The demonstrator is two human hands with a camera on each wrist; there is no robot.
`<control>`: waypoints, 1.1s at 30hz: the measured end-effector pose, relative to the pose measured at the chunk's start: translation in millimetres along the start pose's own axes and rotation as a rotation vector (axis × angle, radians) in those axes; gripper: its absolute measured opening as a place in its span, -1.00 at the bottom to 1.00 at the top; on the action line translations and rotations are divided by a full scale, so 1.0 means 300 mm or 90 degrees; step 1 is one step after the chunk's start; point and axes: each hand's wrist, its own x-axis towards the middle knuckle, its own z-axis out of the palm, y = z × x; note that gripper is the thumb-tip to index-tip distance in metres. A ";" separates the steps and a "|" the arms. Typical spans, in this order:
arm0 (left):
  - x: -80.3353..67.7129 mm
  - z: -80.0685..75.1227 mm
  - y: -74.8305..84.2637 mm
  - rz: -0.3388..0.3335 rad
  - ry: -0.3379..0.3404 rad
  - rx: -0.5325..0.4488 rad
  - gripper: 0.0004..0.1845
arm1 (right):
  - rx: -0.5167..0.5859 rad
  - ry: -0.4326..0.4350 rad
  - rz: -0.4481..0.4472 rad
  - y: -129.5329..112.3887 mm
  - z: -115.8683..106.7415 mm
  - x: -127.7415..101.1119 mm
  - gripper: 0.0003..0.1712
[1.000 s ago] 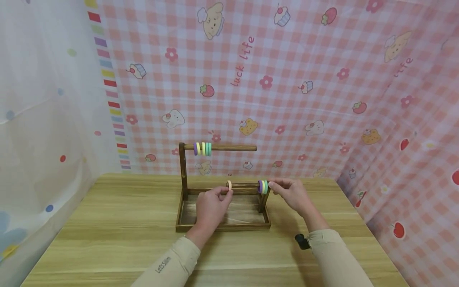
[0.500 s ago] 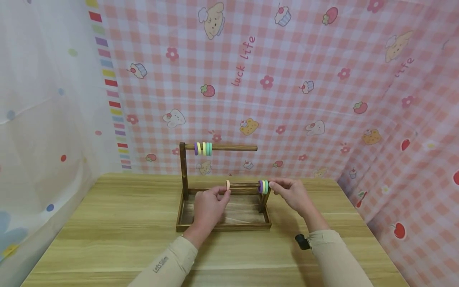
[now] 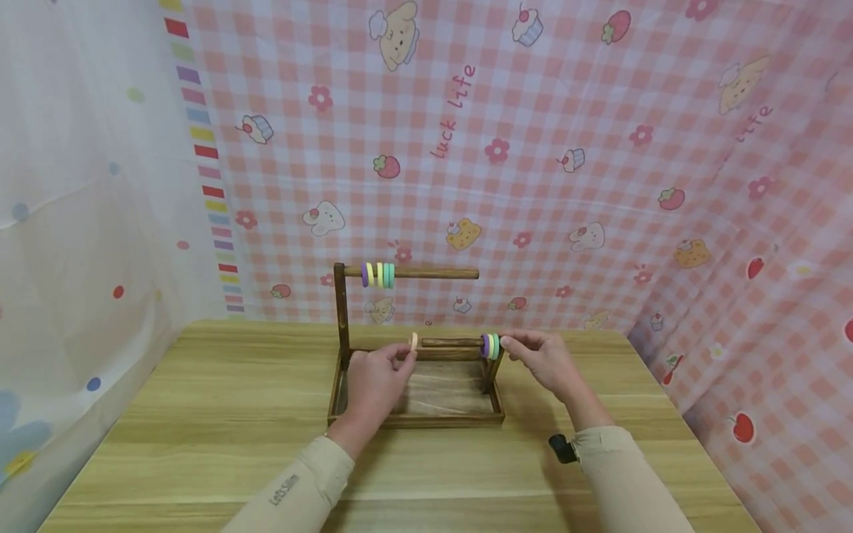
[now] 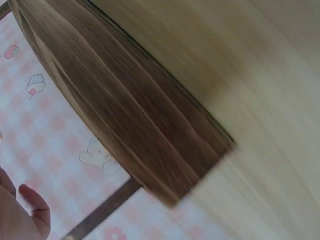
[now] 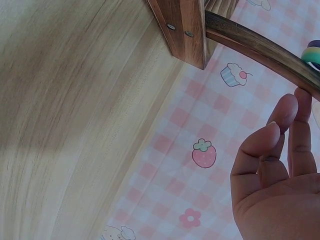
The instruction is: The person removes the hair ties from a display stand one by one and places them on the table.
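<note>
A dark wooden rack (image 3: 341,318) stands on a tray base (image 3: 413,420). Its upper rod (image 3: 433,274) carries several coloured rings (image 3: 378,275). The lower rod (image 3: 453,342) holds purple and green rings (image 3: 491,346) at its right end. My left hand (image 3: 406,354) pinches a peach ring (image 3: 414,342) just past the lower rod's free left end. My right hand (image 3: 506,343) pinches the lower rod's right end beside those rings. In the right wrist view my right hand's fingertips (image 5: 295,102) touch the rod (image 5: 260,50) under the rings (image 5: 312,54).
The rack sits mid-table on a light wooden table (image 3: 200,414). Pink checked cloth (image 3: 533,148) hangs behind and to the right, white cloth (image 3: 67,222) to the left. The left wrist view shows only the tray's wood (image 4: 125,110) and a bit of hand (image 4: 20,215).
My left hand has slid the peach ring leftward along the lower rod to just past its free end. The right hand has stayed put.
</note>
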 end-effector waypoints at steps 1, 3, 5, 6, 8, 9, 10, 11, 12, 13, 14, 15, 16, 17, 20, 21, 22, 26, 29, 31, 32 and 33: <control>0.000 -0.006 -0.007 0.008 -0.003 0.009 -0.88 | -0.001 -0.001 0.000 0.001 0.000 0.000 -0.54; -0.003 -0.017 -0.023 0.031 -0.014 0.044 -0.88 | -0.004 -0.002 0.000 0.001 -0.001 0.001 -0.53; -0.006 -0.030 -0.041 0.059 -0.036 0.094 -0.89 | -0.004 -0.002 -0.003 0.000 -0.002 0.000 -0.54; -0.009 -0.036 -0.049 0.076 -0.048 0.126 -0.90 | -0.004 -0.002 -0.004 -0.001 -0.002 -0.001 -0.53; -0.013 -0.048 -0.064 0.118 -0.071 0.189 -0.91 | -0.004 0.000 -0.005 -0.004 -0.003 -0.002 -0.53; -0.015 -0.054 -0.071 0.139 -0.083 0.219 -0.91 | -0.004 0.000 -0.005 -0.005 -0.004 -0.003 -0.53; -0.018 -0.059 -0.077 0.160 -0.094 0.242 -0.91 | -0.003 0.001 -0.005 -0.006 -0.004 -0.003 -0.54; -0.020 -0.063 -0.082 0.184 -0.100 0.261 -0.92 | -0.004 0.001 -0.004 -0.007 -0.005 -0.004 -0.53; -0.022 -0.068 -0.087 0.208 -0.105 0.276 -0.92 | -0.003 0.001 -0.003 -0.007 -0.005 -0.004 -0.53; -0.024 -0.072 -0.091 0.230 -0.109 0.285 -0.92 | -0.003 0.000 -0.001 -0.007 -0.005 -0.005 -0.53; -0.026 -0.076 -0.095 0.252 -0.110 0.289 -0.93 | -0.002 0.000 0.000 -0.007 -0.005 -0.005 -0.53; -0.029 -0.079 -0.098 0.273 -0.111 0.290 -0.94 | -0.001 -0.002 0.001 -0.006 -0.005 -0.005 -0.53; -0.031 -0.083 -0.102 0.293 -0.109 0.287 -0.94 | 0.000 -0.003 0.002 -0.006 -0.005 -0.006 -0.52; -0.034 -0.085 -0.104 0.311 -0.110 0.283 -0.94 | 0.000 -0.004 0.002 -0.005 -0.005 -0.006 -0.52; -0.043 -0.090 -0.109 0.349 -0.117 0.262 -0.91 | 0.002 -0.005 0.002 -0.005 -0.004 -0.006 -0.52; -0.046 -0.090 -0.109 0.361 -0.120 0.259 -0.88 | 0.001 -0.005 0.002 -0.004 -0.004 -0.005 -0.51; -0.048 -0.089 -0.106 0.373 -0.122 0.255 -0.86 | 0.000 -0.004 0.003 -0.004 -0.004 -0.005 -0.51; -0.060 -0.077 -0.086 0.411 -0.135 0.242 -0.82 | -0.003 -0.003 0.002 -0.004 -0.004 -0.005 -0.51; -0.070 -0.059 -0.064 0.438 -0.136 0.236 -0.86 | -0.004 -0.004 0.000 -0.005 -0.004 -0.005 -0.51; -0.076 -0.040 -0.049 0.461 -0.128 0.233 -0.90 | -0.007 -0.004 0.000 -0.006 -0.004 -0.005 -0.51; -0.079 -0.029 -0.041 0.474 -0.123 0.233 -0.91 | -0.005 -0.004 0.002 -0.006 -0.004 -0.005 -0.50; -0.081 -0.019 -0.031 0.488 -0.117 0.237 -0.91 | -0.005 -0.004 0.004 -0.006 -0.004 -0.004 -0.50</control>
